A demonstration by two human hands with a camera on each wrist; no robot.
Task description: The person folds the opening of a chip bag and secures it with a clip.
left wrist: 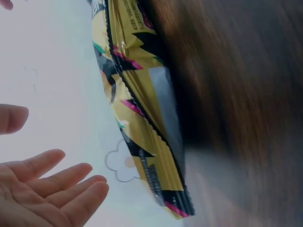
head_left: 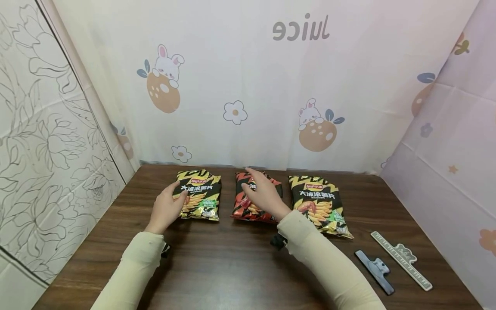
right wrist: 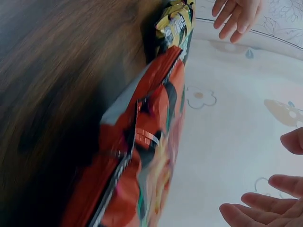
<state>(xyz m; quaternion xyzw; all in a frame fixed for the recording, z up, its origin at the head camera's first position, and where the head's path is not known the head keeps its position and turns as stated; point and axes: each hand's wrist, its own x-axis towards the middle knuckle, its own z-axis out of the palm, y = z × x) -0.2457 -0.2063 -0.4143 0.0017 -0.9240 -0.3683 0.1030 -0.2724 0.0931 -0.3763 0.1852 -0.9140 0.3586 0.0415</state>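
Note:
Three chip bags lie in a row on the brown wooden table. My left hand (head_left: 167,209) hovers over the left edge of the left yellow-and-black chip bag (head_left: 201,193); in the left wrist view its fingers (left wrist: 71,182) are spread, apart from the bag (left wrist: 142,113). Above the middle red chip bag (head_left: 240,202) is my right hand (head_left: 265,193), hiding part of it. The right wrist view has those fingers (right wrist: 265,203) extended and clear of the red bag (right wrist: 156,118). At the right lies another yellow-and-black chip bag (head_left: 315,202), untouched.
A grey bag clip (head_left: 373,271) and a longer pale ruler-like clip (head_left: 403,260) lie on the table's right side. Behind the wooden table (head_left: 221,267) hangs a white curtain (head_left: 240,64) with printed rabbits and flowers. A floral panel (head_left: 50,142) stands at left.

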